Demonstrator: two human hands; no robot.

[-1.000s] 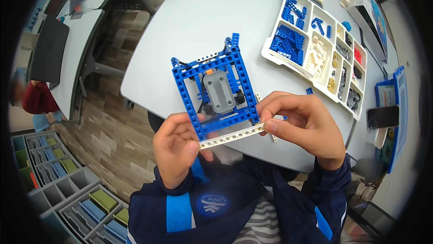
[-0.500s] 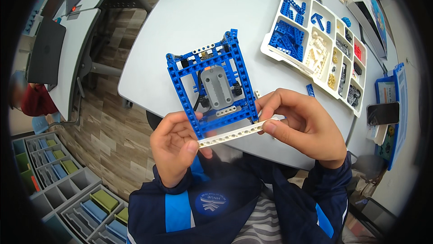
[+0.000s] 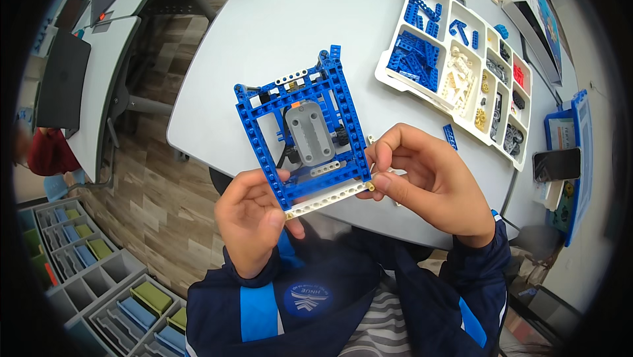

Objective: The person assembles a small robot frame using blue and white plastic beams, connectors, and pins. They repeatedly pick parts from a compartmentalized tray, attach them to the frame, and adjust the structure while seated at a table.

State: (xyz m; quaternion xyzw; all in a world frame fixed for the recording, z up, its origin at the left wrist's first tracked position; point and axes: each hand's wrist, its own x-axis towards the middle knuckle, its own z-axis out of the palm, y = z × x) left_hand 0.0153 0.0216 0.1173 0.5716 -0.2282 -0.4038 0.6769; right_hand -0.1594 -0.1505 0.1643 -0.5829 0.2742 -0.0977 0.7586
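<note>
Between my hands, above the table's near edge, is a blue building-brick frame (image 3: 353,129) with a grey motor block (image 3: 310,134) inside it. A long white beam (image 3: 330,200) with holes runs along its near side. Tan pegs show at both ends of the beam, one tan peg (image 3: 370,187) being at my right fingertips. My left hand (image 3: 250,215) is closed round the near left corner, thumb by the beam's end. My right hand (image 3: 438,182) pinches the near right corner and the beam's right end. Fingers partly hide both corners.
A white sorting tray (image 3: 412,86) of blue, white, red, tan and grey parts lies on the table at right. One loose blue piece (image 3: 450,136) is beside it. A phone (image 3: 557,165) and a box (image 3: 535,20) are farther right. Storage bins (image 3: 150,296) stand at lower left.
The white beam has turned and come up against the frame's near side, so the tan pegs at its ends now show. The frame sits slightly farther left in view.
</note>
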